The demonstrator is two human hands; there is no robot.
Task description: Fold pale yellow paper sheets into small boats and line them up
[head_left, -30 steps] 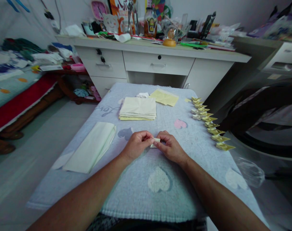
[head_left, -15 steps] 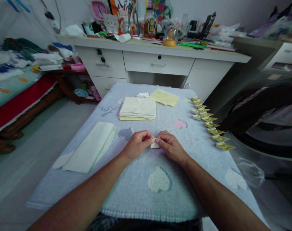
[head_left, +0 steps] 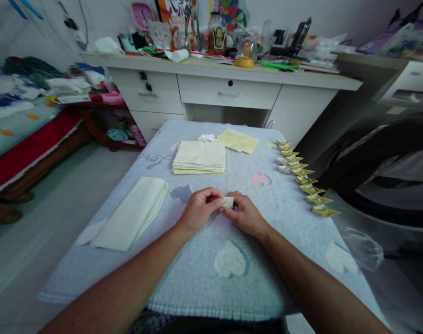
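A small folded piece of pale paper (head_left: pixel 228 202) is held between my two hands over the middle of the cloth-covered table. My left hand (head_left: pixel 201 209) pinches its left side with thumb and curled fingers. From the other side, my right hand (head_left: pixel 246 214) grips it, the thumb low in front and the fingers partly hidden behind the paper. Beyond the hands lies a stack of cream paper sheets (head_left: pixel 199 157). Along the table's right side runs a row of several folded yellowish paper boats (head_left: pixel 310 190).
Left of my arms lies a large folded pale sheet (head_left: pixel 134 211). Behind the stack are a yellow sheet (head_left: pixel 237 140) and a crumpled white scrap (head_left: pixel 206 138). A cluttered white desk (head_left: pixel 232 95) stands at the back, and a front-loading washing machine (head_left: pixel 406 106) at the right.
The small folded paper has been turned in my fingers; it hung below the fingertips and now shows higher between them. My right thumb has shifted down and left.
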